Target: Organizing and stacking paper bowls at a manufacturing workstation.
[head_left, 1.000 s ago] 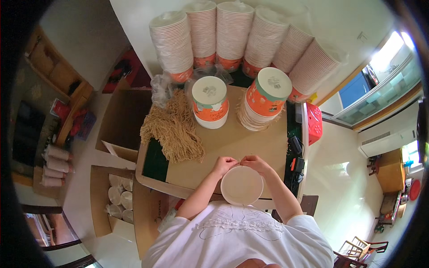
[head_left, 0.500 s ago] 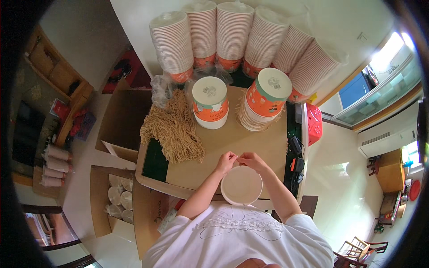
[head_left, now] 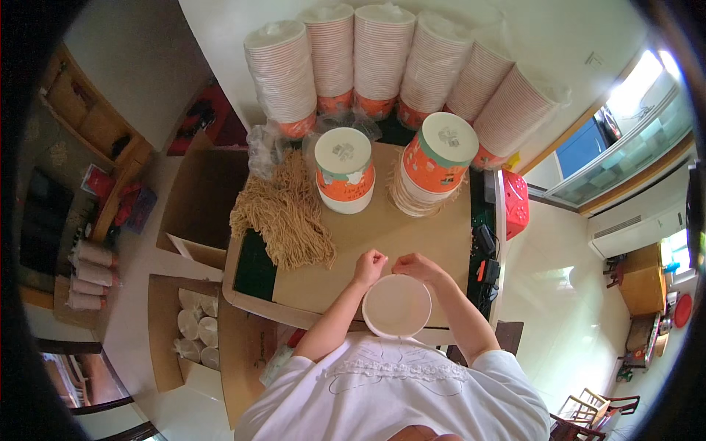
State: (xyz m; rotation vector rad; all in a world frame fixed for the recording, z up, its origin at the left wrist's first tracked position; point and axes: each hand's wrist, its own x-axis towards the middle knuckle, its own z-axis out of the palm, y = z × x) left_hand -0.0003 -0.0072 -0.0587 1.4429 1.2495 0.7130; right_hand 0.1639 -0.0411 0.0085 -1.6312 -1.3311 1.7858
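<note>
Head view, looking down on a work table.

Left hand: fingers curled into a loose fist, tips pinched together at the far rim of the white bowl; whether they hold a small item or only the rim cannot be told.

Right hand: fingers bent, tips on the same far rim, just beside the left hand. Grip on the rim looks likely but is not clear.

White bowl: round, plain, mouth up, apparently empty, at the near table edge against the person's chest. It lies directly below both sets of fingertips, toward the body; being round, it has no long axis. Both hands are equally close, meeting at the rim's far side.

Cardboard sheet: brown, covers the table top beneath the hands.

Dry noodle heap: tan strands, left of the hands, well apart from the bowl.

Two lidded bowl stacks: orange-and-white printed paper bowls with pale round lids, one at centre, one to its right, tilted.

Tall sleeved stacks: white bowls with orange bases, ranked along the back wall.

Open carton: on the floor at left, holding pale round lids or cups.

Red plastic stool: right of the table.
</note>
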